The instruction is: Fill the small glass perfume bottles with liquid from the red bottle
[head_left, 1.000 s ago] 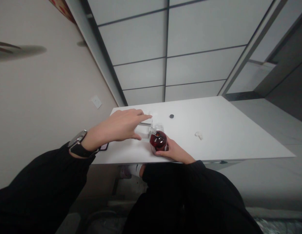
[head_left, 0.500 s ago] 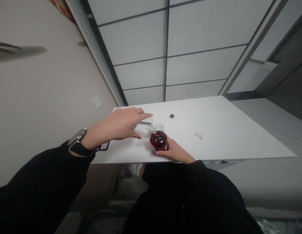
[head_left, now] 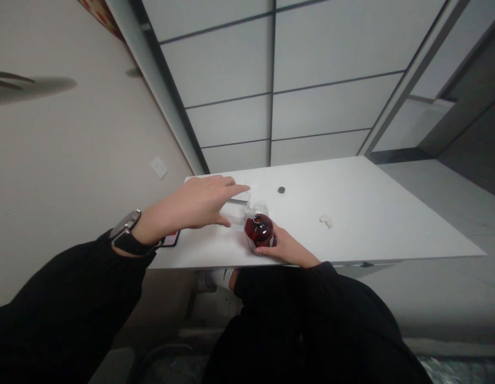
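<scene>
My right hand [head_left: 285, 246] is wrapped around a clear bottle [head_left: 260, 230] of dark red liquid, close to the near edge of the white table. My left hand [head_left: 209, 201] spans a clear, see-through container [head_left: 238, 209], its index finger along the far side and its thumb at the near side. The hand itself hides much of this container, so its full shape does not show. Container and bottle sit side by side, and I cannot tell whether they touch. Beyond them lies a small dark round cap [head_left: 281, 190].
On the white table [head_left: 375, 213], a crumpled whitish scrap [head_left: 326, 221] lies to the right. A dark-edged phone-like object [head_left: 171, 239] shows partly under my left wrist. Panelled sliding doors [head_left: 319, 101] stand behind the table, and a wall with a socket [head_left: 159, 167] rises at left.
Almost nothing differs. Both hands keep their places at the bottle and the clear container; the view has shifted very slightly.
</scene>
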Tool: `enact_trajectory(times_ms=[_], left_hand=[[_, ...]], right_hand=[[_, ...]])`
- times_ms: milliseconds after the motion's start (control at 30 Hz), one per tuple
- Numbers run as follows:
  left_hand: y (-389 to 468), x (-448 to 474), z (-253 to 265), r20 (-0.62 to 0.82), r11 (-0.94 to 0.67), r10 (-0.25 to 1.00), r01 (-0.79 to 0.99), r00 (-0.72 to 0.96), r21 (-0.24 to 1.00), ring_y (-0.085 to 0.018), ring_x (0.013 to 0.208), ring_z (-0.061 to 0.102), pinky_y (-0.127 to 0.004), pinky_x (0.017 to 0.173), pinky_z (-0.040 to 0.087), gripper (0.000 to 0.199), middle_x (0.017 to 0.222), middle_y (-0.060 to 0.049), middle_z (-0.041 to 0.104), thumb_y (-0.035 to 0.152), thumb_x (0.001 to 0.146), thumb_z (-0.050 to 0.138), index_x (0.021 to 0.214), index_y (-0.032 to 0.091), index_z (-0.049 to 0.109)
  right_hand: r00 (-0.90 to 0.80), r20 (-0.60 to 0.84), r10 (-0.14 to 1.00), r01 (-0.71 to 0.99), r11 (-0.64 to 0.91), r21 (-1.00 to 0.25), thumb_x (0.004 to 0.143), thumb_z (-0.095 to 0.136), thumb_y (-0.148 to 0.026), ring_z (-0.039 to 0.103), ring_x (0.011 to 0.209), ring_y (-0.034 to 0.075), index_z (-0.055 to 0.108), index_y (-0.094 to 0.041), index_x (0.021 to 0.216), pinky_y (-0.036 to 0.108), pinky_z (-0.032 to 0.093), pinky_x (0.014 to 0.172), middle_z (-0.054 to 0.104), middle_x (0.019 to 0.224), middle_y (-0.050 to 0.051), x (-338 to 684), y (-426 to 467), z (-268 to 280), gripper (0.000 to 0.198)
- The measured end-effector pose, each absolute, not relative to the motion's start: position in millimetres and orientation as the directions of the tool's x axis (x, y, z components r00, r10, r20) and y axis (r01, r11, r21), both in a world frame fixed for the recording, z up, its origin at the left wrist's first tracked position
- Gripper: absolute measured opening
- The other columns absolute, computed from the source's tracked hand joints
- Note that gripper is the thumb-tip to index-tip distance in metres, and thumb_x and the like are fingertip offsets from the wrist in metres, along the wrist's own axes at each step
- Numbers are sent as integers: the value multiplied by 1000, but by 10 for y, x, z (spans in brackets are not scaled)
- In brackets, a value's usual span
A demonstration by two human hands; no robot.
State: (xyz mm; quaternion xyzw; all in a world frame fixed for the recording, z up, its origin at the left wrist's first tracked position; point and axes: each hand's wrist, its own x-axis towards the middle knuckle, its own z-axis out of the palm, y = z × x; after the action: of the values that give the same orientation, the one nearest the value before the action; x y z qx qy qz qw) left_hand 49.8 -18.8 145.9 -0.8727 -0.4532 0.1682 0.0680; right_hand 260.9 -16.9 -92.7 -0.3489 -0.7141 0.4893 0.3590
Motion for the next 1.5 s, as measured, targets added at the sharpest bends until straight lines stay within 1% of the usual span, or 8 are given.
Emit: enact_trajectory(times_ms=[233,433,600,767,900,1133,1333,1500], left_hand=[[-192,501,1459,-233,-570,820,783,523,-249,-31,139,58,-34,98,50,82,158,-9,57,40,89,81,160,31,41],[-189,497,1452,-226,-579,814,781,536,-233,-32,139,58,-36,100,51,82,158,-10,57,41,88,82,159,30,42],[-179,479,1443,-206,-592,805,776,556,-219,-31,138,59,-36,100,52,76,157,-9,58,41,88,80,155,31,45],[-178,491,1446,-219,-581,812,785,541,-216,-31,138,59,-38,102,51,78,155,-10,59,39,86,82,153,28,47],[-188,520,1465,-229,-565,822,800,522,-203,-32,138,59,-38,101,51,77,155,-10,60,38,85,83,152,27,47],[-189,535,1479,-233,-568,819,800,525,-194,-31,135,60,-36,98,52,73,153,-9,61,39,86,81,151,28,49],[-168,522,1463,-218,-599,799,775,561,-202,-31,136,60,-37,100,52,70,154,-9,61,43,89,77,152,31,49],[-161,521,1455,-216,-606,793,776,570,-176,-32,139,59,-39,103,51,69,155,-9,60,41,89,78,151,30,51]], right_hand=[[-501,164,850,149,271,-951,75,90,-55,52,147,38,45,-25,157,60,34,128,57,157,14,2610,-168,-919,98],[-503,165,848,143,270,-952,76,90,-55,50,149,38,44,-25,158,59,31,129,55,159,15,2611,-174,-905,99],[-501,175,848,135,276,-951,76,90,-54,50,149,38,45,-26,157,60,31,129,55,159,14,2610,-172,-911,97],[-501,182,846,123,277,-953,75,91,-54,52,148,37,46,-25,156,60,32,129,57,157,14,2609,-161,-933,97],[-501,183,846,124,280,-952,75,90,-54,50,149,37,46,-25,156,58,32,129,56,159,14,2610,-161,-929,97],[-510,159,846,142,265,-954,75,90,-54,51,148,37,46,-21,156,57,33,129,56,158,16,2607,-173,-893,98],[-507,172,845,128,271,-954,75,90,-54,52,147,36,44,-25,157,57,33,128,56,158,14,2617,-169,-899,99],[-509,175,843,122,272,-955,75,91,-54,52,147,37,45,-26,157,58,34,127,56,158,14,2627,-176,-878,98]])
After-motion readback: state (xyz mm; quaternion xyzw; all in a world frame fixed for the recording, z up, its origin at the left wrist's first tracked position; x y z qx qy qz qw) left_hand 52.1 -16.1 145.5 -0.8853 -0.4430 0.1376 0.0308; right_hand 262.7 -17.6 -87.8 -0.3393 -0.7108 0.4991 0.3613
